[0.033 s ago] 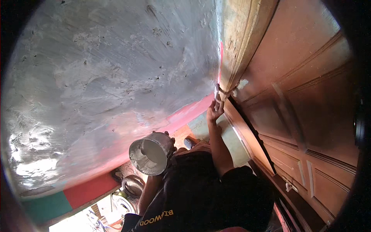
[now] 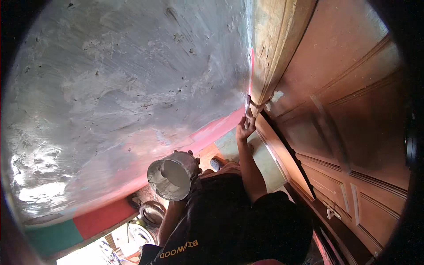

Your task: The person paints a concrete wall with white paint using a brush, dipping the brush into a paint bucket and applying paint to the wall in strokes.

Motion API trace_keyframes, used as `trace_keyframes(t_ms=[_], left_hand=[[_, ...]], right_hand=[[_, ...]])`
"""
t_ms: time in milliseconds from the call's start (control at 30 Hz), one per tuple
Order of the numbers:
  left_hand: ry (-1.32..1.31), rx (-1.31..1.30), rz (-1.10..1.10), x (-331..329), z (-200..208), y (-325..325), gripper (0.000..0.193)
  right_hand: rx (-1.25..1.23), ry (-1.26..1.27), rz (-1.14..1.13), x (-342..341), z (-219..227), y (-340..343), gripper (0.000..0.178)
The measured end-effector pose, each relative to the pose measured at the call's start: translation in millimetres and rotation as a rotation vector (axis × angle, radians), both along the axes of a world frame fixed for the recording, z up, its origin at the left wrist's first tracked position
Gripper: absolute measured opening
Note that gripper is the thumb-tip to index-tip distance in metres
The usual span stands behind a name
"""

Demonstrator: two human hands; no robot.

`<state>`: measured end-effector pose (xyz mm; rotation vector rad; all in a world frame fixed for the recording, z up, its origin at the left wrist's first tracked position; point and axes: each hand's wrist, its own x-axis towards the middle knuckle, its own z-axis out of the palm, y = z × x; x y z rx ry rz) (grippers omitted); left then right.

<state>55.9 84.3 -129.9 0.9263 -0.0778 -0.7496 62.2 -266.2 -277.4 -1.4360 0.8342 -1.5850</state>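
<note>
My left hand (image 2: pixel 196 161) is wrapped round the far side of a grey metal can (image 2: pixel 158 171), its fingers showing past the rim side. The can is tilted so its mouth faces up, and pale paste (image 2: pixel 176 175) coats the inside. My right hand (image 2: pixel 245 129) reaches forward, closed on a slim hand tool (image 2: pixel 247 106) whose exact kind I cannot make out. The tool's tip meets the corner where the grey smeared wall (image 2: pixel 145 79) joins the wooden door frame (image 2: pixel 276 42). A pink strip (image 2: pixel 252 66) of bare wall runs along that joint.
A brown panelled door (image 2: pixel 349 97) stands close on the right, with a pale latch (image 2: pixel 332 213) low on it. Tyres (image 2: pixel 152 213) lie below on the left, near a bright opening. A shoe (image 2: pixel 216 164) shows on the floor by the wall's pink foot.
</note>
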Motion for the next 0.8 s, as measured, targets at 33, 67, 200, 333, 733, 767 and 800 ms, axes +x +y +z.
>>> trace_keyframes(t_ms=[33, 67, 200, 333, 733, 767, 800], left_hand=[[0.007, -0.004, -0.022, -0.6, 19.4, -20.0, 0.059], [0.232, -0.199, -0.019, -5.0, 63.1, -50.2, 0.056], [0.270, -0.230, -0.008, -8.6, 87.8, -60.7, 0.051], [0.486, -0.375, -0.074, -6.5, 95.9, -63.0, 0.049], [0.836, -0.698, 0.031, -9.6, 98.3, -42.3, 0.052], [0.793, -0.668, 0.016, -7.1, 90.4, -41.8, 0.051], [0.730, -0.631, 0.026, -3.8, 87.8, -41.6, 0.050]], right_hand=[[0.030, -0.060, 0.026, -7.3, -1.3, -1.8, 0.005], [0.031, -0.055, 0.012, -12.6, -4.8, -4.9, 0.005], [-0.111, 0.150, 0.052, -18.2, -25.6, -0.5, 0.019], [0.035, 0.070, 0.091, -15.2, -71.3, 3.9, 0.008], [1.211, -0.477, -0.186, 5.7, -171.3, -52.5, 0.019], [1.136, -0.513, -0.151, -3.9, -181.2, -64.4, 0.019], [1.086, -0.543, -0.094, 0.9, -180.0, -62.6, 0.020]])
